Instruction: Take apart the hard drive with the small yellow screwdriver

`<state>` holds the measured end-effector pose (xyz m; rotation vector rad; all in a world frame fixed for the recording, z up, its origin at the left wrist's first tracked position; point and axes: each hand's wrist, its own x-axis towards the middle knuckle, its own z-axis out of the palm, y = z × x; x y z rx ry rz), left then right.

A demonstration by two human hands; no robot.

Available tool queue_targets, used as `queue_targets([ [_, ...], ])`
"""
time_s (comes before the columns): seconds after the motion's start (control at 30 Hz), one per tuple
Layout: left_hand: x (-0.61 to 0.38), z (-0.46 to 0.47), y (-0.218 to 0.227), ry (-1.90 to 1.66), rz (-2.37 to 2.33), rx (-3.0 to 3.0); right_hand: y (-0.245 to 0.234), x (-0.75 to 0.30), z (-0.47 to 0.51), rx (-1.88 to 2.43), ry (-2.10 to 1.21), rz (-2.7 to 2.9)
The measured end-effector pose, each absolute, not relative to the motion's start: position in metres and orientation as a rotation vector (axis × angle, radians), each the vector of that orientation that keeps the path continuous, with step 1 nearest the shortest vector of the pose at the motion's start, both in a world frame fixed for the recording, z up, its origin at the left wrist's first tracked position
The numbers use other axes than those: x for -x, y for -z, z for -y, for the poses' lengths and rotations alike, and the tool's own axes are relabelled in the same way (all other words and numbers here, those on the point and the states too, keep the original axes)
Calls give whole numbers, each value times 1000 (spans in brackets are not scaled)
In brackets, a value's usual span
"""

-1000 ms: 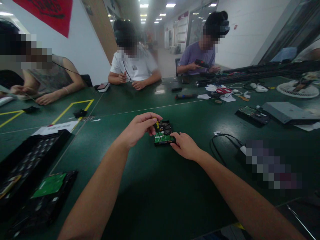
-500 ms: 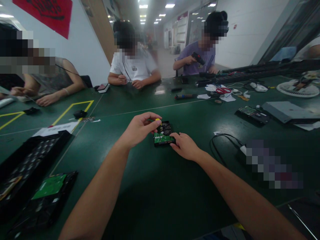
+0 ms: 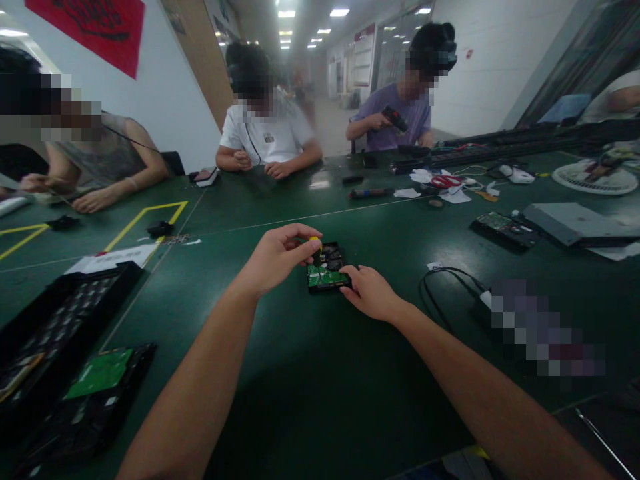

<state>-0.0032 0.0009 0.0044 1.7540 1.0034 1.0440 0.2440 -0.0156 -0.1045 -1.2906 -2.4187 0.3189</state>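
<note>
Hard drive (image 3: 327, 268) lies flat on the green table (image 3: 280, 373), circuit board up, straight ahead of me between both hands. I judge it dense, rigid and unlikely to slide, but the exposed board looks fragile, so its metal edges are the place to grip. My right hand (image 3: 370, 292) lays its fingertips on the near right corner, pressing rather than closing round it. My left hand (image 3: 277, 257), wrist raised, pinches a small screwdriver (image 3: 315, 244) with a yellow cap upright over the drive.
</note>
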Motion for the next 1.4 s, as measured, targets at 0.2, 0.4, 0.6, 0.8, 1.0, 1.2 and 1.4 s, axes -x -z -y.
queue_targets([
  [0.2, 3, -1, -4, -1058, -1002, -1755, 103, -245, 17, 1295, -344, 2418],
  [0.4, 4, -3, -3, -1080, -995, -1758, 103, -245, 16, 1284, -342, 2412],
  [0.6, 2, 0, -6, -1119, -998, -1728, 100, -246, 17, 1276, -367, 2410],
  [0.8, 3, 0, -9, -1138, -1011, -1705, 96, -246, 19, 1339, -441, 2381],
  [1.0, 5, 3, -12, -1158, -978, -1696, 98, -246, 19, 1350, -483, 2335],
  [1.2, 1, 6, -14, -1151, -909, -1685, 76, -253, 19, 1318, -344, 2214],
  [1.4, -17, 18, -13, -1078, -780, -1648, 26, -241, 38, 1078, -603, 2078],
])
